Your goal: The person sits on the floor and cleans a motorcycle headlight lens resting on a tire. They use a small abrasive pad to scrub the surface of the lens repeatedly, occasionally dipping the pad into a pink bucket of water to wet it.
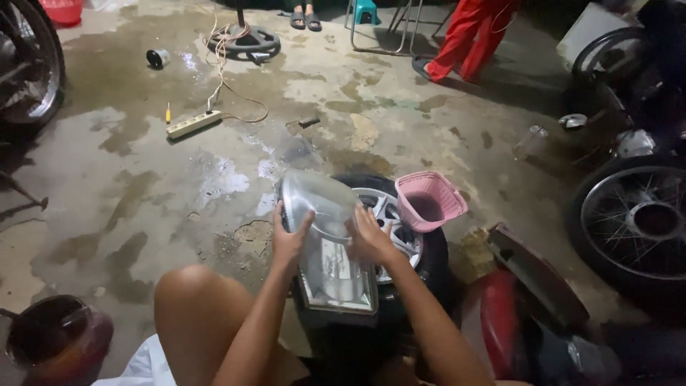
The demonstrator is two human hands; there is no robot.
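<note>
Clear plastic headlight lens on its grey housing (330,243) gripped between both palms, long axis running away from the body. Left hand (289,239) fingers wrapped on the near-left edge; right hand (369,239) fingers spread over the right face, equally near. Behind the fingers, a black tyre with silver wheel (400,229).

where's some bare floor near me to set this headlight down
Bare concrete lies left of the headlight, between the power strip and your knee. More lies beyond the pink basket. Right is crowded: wheel, red panel, spoked wheel.
</note>
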